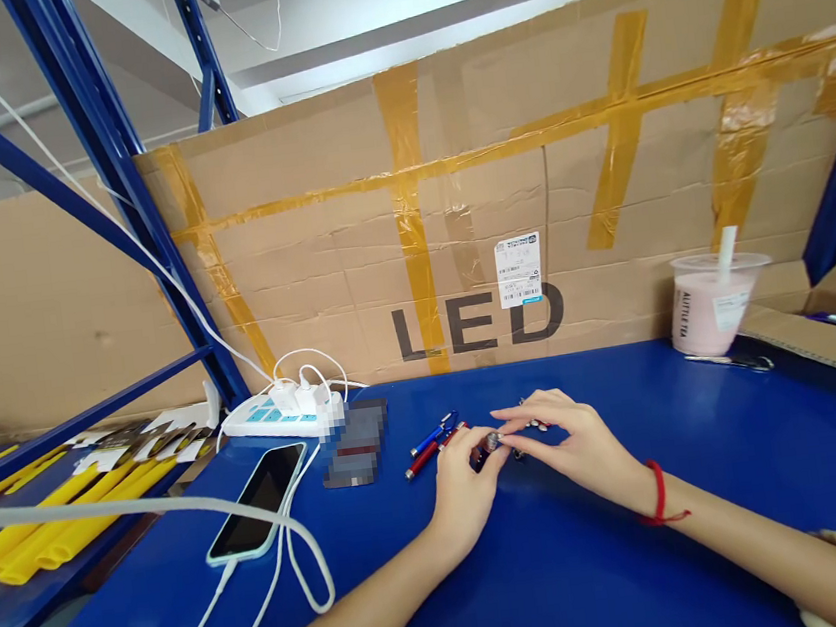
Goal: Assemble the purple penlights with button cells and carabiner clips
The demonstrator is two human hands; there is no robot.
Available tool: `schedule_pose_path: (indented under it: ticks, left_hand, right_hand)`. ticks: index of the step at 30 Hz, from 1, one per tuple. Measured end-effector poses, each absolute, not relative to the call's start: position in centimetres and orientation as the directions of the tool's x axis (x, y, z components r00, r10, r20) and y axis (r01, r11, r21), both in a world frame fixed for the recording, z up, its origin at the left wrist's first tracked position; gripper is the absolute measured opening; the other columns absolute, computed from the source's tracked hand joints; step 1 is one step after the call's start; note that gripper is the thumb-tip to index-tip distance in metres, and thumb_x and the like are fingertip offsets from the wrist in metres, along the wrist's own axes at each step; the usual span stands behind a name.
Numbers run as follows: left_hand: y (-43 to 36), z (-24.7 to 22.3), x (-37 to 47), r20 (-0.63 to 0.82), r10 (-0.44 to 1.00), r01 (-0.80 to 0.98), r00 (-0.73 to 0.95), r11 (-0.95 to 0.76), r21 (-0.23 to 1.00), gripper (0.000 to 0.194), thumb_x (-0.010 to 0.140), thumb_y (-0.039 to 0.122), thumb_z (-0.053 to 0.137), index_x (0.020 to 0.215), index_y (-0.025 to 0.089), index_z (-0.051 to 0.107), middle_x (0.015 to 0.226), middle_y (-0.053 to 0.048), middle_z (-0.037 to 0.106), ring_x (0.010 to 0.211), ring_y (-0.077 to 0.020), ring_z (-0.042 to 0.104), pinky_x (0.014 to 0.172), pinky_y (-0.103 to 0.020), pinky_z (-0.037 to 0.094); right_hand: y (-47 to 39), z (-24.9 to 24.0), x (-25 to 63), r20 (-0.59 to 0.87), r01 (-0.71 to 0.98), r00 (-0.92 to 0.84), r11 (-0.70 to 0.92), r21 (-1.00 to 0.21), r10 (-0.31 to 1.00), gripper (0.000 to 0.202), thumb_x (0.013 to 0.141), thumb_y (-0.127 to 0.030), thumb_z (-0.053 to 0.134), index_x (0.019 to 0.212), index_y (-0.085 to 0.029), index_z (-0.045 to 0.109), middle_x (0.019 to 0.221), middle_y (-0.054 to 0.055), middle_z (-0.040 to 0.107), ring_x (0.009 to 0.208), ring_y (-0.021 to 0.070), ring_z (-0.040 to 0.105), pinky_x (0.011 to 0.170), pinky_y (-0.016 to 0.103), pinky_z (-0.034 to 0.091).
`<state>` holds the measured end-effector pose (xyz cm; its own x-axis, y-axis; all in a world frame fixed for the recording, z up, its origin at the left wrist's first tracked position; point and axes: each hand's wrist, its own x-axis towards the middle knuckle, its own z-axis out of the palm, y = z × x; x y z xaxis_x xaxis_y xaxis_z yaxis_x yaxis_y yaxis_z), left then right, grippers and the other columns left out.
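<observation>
My left hand [464, 484] is closed around a small dark cylinder with a silver end [491, 441], perhaps a pocket torch; the fingers cover most of it. My right hand [580, 441] reaches in from the right, thumb and index finger curled in at that silver end. Anything tiny between those two fingertips is too small to make out. Just beyond my left hand lie a blue pen-like tube [432, 437] and a red pen-like tube [421, 462], both with metal parts. Several small shiny pieces [536, 425] sit behind my right fingers, partly hidden.
On the blue table [606, 574], a phone [258, 503] with a white cable lies left, near a dark flat object [357, 443] and a power strip [286, 416]. At right stand a pink drink cup [711, 305] and scissors [732, 361]. Cardboard [308, 276] walls the back.
</observation>
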<state>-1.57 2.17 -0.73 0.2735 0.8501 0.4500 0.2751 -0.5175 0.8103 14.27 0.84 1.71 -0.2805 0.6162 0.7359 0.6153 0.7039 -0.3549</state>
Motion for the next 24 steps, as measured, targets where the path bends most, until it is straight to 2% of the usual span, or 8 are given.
schedule_pose_path:
  ticks: [7,14,17,21,24]
  left_hand:
    - [2.18,-1.0,-1.6,0.47,0.829,0.275,0.302,-0.548,0.79,0.013,0.078,0.02,0.057,0.084,0.016,0.068,0.069,-0.002,0.057,0.064,-0.0149,0.048,0.059,-0.024,0.036]
    - [2.17,-0.89,-1.74,0.451,0.824,0.253,0.343,-0.544,0.8,0.016,0.079,0.021,0.056,0.089,0.016,0.068,0.078,-0.004,0.064,0.063,-0.015,0.051,0.058,-0.024,0.038]
    - [2.16,-0.73,-1.79,0.447,0.827,0.243,0.343,-0.537,0.808,0.017,0.078,0.025,0.059,0.089,0.017,0.068,0.08,-0.004,0.064,0.062,-0.0151,0.052,0.055,-0.024,0.038]
    - [2.36,-0.75,-1.81,0.455,0.823,0.217,0.339,-0.539,0.814,0.015,0.074,0.03,0.063,0.076,0.016,0.068,0.071,-0.003,0.061,0.062,-0.0148,0.052,0.053,-0.023,0.039]
    - [2.55,-0.89,-1.82,0.382,0.849,0.195,0.366,-0.471,0.86,0.017,0.07,0.031,0.067,0.072,0.014,0.066,0.064,0.0,0.058,0.049,-0.011,0.049,0.047,-0.022,0.039]
  right_hand:
    - [0.93,1.57,14.04,0.726,0.552,-0.297,0.732,-0.4,0.621,0.026,0.085,-0.04,0.054,0.101,-0.023,0.067,0.078,0.003,0.069,0.075,0.0189,0.058,0.078,0.038,0.047]
    - [0.65,1.52,14.0,0.672,0.515,-0.337,0.726,-0.455,0.66,0.024,0.085,-0.035,0.055,0.104,-0.023,0.065,0.086,0.005,0.066,0.081,0.0183,0.058,0.073,0.032,0.051]
    - [0.86,1.25,14.06,0.62,0.538,-0.327,0.68,-0.498,0.713,0.028,0.085,-0.036,0.056,0.108,-0.023,0.063,0.091,0.006,0.062,0.081,0.0171,0.058,0.065,0.028,0.052]
    - [1.13,0.87,13.97,0.569,0.542,-0.344,0.653,-0.529,0.747,0.025,0.086,-0.037,0.054,0.103,-0.022,0.066,0.094,0.006,0.059,0.079,0.0159,0.059,0.061,0.026,0.052]
    - [1.2,0.71,13.76,0.575,0.497,-0.301,0.64,-0.587,0.761,0.025,0.085,-0.038,0.055,0.099,-0.021,0.068,0.096,0.007,0.06,0.079,0.0165,0.059,0.054,0.024,0.051]
